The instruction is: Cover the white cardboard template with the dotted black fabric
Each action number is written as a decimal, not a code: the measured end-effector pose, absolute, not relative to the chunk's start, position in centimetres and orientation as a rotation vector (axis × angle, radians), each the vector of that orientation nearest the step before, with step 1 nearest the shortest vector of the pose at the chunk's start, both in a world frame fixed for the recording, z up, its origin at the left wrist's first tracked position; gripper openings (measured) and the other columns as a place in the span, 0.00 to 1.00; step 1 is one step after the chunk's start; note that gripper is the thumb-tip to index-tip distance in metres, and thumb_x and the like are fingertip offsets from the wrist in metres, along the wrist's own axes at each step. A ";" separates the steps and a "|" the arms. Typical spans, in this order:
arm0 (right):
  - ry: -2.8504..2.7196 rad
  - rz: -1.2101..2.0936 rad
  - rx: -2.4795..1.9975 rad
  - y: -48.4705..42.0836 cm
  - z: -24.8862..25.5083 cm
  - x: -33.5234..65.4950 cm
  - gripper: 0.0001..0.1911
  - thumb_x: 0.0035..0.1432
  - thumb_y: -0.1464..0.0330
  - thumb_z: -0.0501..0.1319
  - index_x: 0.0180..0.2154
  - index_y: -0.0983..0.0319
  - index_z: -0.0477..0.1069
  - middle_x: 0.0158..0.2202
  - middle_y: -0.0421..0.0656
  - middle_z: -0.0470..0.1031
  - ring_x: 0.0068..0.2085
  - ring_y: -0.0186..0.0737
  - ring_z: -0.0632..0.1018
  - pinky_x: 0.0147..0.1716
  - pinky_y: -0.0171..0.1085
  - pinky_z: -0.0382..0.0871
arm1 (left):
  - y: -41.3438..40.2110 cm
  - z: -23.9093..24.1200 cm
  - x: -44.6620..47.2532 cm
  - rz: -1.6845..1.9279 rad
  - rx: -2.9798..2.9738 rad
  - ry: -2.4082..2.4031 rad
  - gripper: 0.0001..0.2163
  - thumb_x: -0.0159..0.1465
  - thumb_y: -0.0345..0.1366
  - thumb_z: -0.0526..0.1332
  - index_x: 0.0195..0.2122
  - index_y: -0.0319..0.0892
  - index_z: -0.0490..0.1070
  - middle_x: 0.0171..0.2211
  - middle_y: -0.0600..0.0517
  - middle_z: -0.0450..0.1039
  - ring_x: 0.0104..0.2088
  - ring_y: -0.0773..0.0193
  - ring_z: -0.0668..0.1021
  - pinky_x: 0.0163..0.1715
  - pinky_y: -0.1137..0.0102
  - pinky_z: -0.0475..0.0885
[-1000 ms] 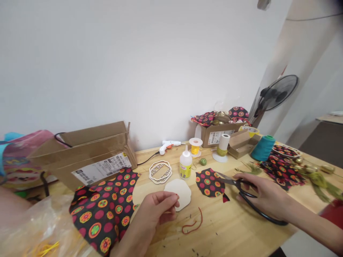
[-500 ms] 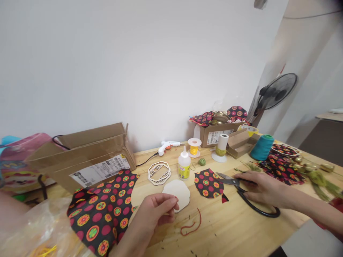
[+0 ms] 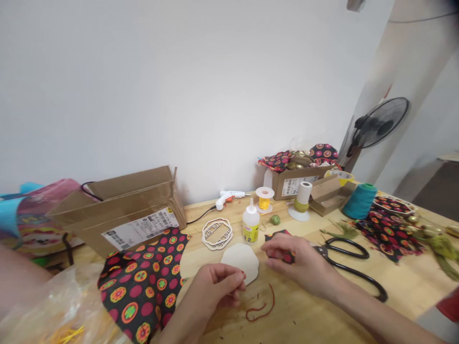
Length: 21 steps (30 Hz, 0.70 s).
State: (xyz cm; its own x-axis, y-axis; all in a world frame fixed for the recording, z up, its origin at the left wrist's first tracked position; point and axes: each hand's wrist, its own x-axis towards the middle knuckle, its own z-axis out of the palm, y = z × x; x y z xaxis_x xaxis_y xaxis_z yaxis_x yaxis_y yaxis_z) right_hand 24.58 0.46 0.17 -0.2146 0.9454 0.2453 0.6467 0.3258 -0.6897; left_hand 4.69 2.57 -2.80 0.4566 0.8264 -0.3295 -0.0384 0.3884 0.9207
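Observation:
My left hand (image 3: 217,289) pinches the near edge of a pale scalloped wooden shape (image 3: 241,260) lying on the wooden table (image 3: 315,310). My right hand (image 3: 297,260) lies over a small cut piece of black patterned fabric (image 3: 278,234), fingers closed on its edge, just right of the wooden shape. Black scissors (image 3: 353,267) lie loose on the table to the right of that hand. A glue bottle (image 3: 250,225) stands just behind the wooden shape, beside an openwork wooden frame (image 3: 217,232).
A large patterned cloth (image 3: 143,282) lies at left by a cardboard box (image 3: 122,210). A red cord (image 3: 261,306) is near the front. Behind stand a glue gun (image 3: 229,196), thread spools (image 3: 264,198), a teal cone (image 3: 360,200) and a fabric-filled box (image 3: 297,177). A fan (image 3: 380,124) stands at right.
My right hand let go of the scissors, which now lie on the table, and moved left onto the small fabric piece. My left hand kept its hold on the wooden shape.

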 end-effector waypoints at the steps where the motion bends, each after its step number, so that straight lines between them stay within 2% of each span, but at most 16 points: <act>1: -1.939 0.655 -1.344 0.7 -0.3 23.7 0.09 0.49 0.69 0.59 0.36 0.61 0.72 0.27 0.40 0.71 0.27 0.34 0.70 0.27 0.32 0.65 | 2.6 -2.8 4.7 0.661 1.040 0.936 0.09 0.46 0.39 0.66 0.21 0.37 0.73 0.18 0.55 0.71 0.15 0.76 0.68 0.17 0.78 0.63; 8: -2.030 0.876 -1.151 0.5 -0.5 21.6 0.07 0.52 0.71 0.58 0.32 0.60 0.75 0.27 0.40 0.73 0.29 0.33 0.71 0.28 0.31 0.64 | 2.3 -2.5 4.6 0.631 1.112 0.902 0.10 0.47 0.40 0.65 0.20 0.36 0.73 0.17 0.55 0.69 0.16 0.75 0.67 0.19 0.76 0.63; 14: -2.006 0.720 -1.239 0.0 -0.5 21.4 0.07 0.51 0.73 0.58 0.30 0.59 0.74 0.26 0.40 0.75 0.29 0.35 0.72 0.30 0.34 0.65 | 1.9 -1.7 5.0 0.621 1.174 0.961 0.10 0.48 0.40 0.63 0.19 0.37 0.72 0.13 0.57 0.66 0.15 0.74 0.65 0.19 0.77 0.60; 21: -2.072 0.426 -1.191 -0.5 -1.1 20.8 0.07 0.52 0.74 0.55 0.27 0.62 0.71 0.25 0.42 0.73 0.29 0.37 0.71 0.28 0.34 0.64 | 1.8 -1.3 5.1 0.626 1.236 1.012 0.09 0.47 0.40 0.64 0.20 0.38 0.74 0.14 0.57 0.67 0.16 0.74 0.65 0.19 0.76 0.59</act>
